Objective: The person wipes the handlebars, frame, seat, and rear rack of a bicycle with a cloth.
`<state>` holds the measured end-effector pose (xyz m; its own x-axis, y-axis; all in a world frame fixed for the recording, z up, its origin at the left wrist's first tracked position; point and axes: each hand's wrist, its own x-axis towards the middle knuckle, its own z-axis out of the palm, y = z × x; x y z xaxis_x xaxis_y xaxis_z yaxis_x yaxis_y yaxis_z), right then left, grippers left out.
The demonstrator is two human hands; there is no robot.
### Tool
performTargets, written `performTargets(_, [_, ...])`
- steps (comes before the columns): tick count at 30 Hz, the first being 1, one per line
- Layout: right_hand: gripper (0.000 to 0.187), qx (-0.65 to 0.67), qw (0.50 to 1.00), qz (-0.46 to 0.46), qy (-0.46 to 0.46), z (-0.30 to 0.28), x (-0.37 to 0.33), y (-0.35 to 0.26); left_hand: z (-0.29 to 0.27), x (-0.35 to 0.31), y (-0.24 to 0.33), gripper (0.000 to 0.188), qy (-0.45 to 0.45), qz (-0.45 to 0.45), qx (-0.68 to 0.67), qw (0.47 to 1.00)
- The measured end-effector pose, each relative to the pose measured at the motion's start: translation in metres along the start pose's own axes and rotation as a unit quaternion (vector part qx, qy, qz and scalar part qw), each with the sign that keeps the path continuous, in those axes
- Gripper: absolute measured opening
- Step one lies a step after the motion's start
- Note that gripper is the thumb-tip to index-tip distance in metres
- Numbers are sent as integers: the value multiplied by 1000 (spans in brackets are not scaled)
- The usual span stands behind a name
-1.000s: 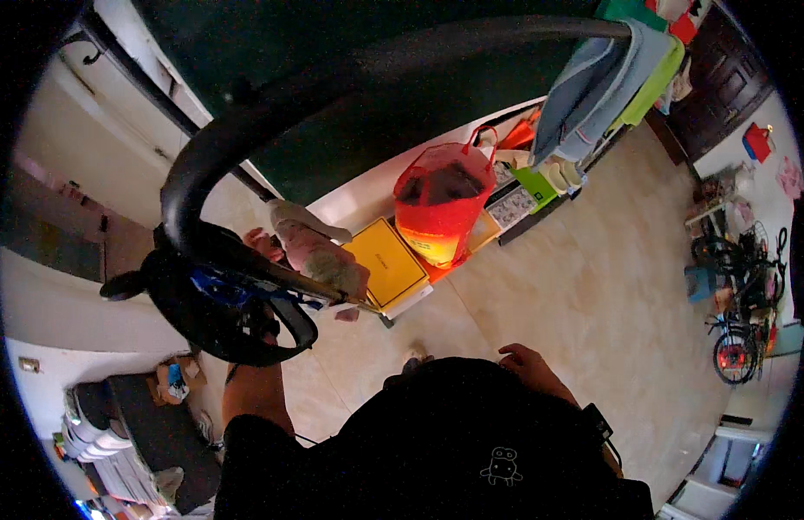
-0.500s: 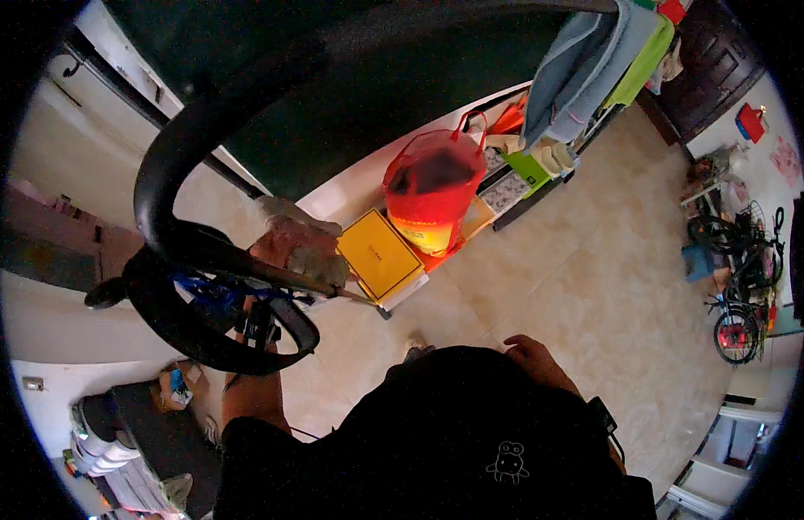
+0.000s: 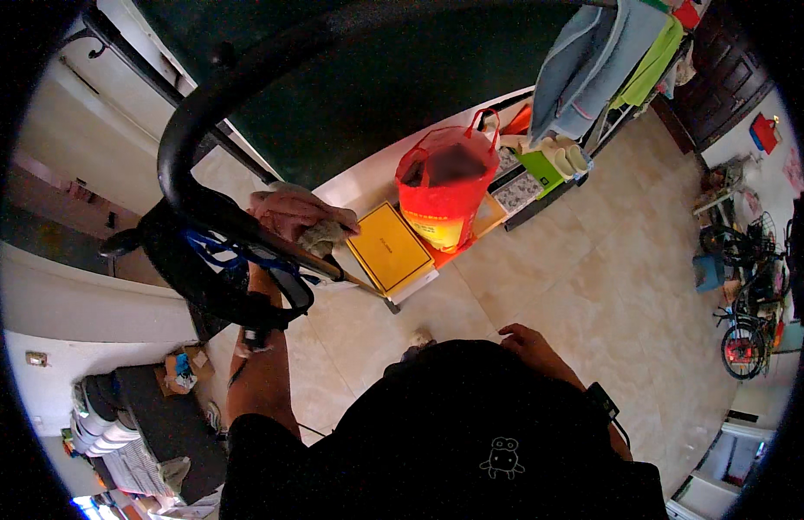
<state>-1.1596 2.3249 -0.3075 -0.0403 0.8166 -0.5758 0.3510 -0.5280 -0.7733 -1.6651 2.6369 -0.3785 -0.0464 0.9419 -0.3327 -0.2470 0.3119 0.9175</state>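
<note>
My left forearm [image 3: 262, 381] reaches up and forward, with a dark band and small device [image 3: 256, 336] at the wrist. The left hand is mostly hidden behind a black, rounded, strap-like item [image 3: 207, 286] with blue cord [image 3: 213, 251] inside. That item hangs by a thick black curved tube [image 3: 178, 165]. Whether the fingers grip anything cannot be seen. My right hand [image 3: 525, 341] hangs low in front of my body, fingers loosely bent and apart, holding nothing. Past the left hand, a pinkish-grey cloth [image 3: 298, 215] drapes by a thin bar.
A yellow box [image 3: 390, 251] and a red bag [image 3: 445, 191] sit on a low rack ahead. Grey-blue towels [image 3: 584, 69] hang at its far end. To the right stands a bicycle [image 3: 747, 342]; a dark bed or bench [image 3: 159, 425] is at lower left. The floor [image 3: 584, 286] is pale tile.
My left arm has stretched farther up, showing more forearm below the black item. The surroundings have shifted a little in the view. My right hand stays nearly where it was.
</note>
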Motion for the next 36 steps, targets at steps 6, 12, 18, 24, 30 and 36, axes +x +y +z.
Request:
performTargets(6, [25, -26, 1000, 0, -11, -2, -6, 5, 21, -3, 21, 35, -20, 32, 13, 999])
performTargets(12, [25, -28, 999, 4, -21, -4, -6, 19, 76, -25, 8, 31, -72, 46, 69, 994])
performTargets(18, [27, -40, 999, -2, -20, -10, -13, 38, 89, -85, -41, 27, 134, 171, 20, 976])
performTargets(24, [27, 70, 993, -58, -81, -34, 19, 22, 96, -94, -36, 24, 192, 212, -3, 958])
performTargets(30, [31, 188, 961, -151, -132, -20, 90, -104, 102, -95, -34, 23, 187, 208, -9, 960])
performTargets(36, [39, 192, 926, -248, -211, 69, 144, -181, 104, -85, -24, 23, 137, 202, -36, 969])
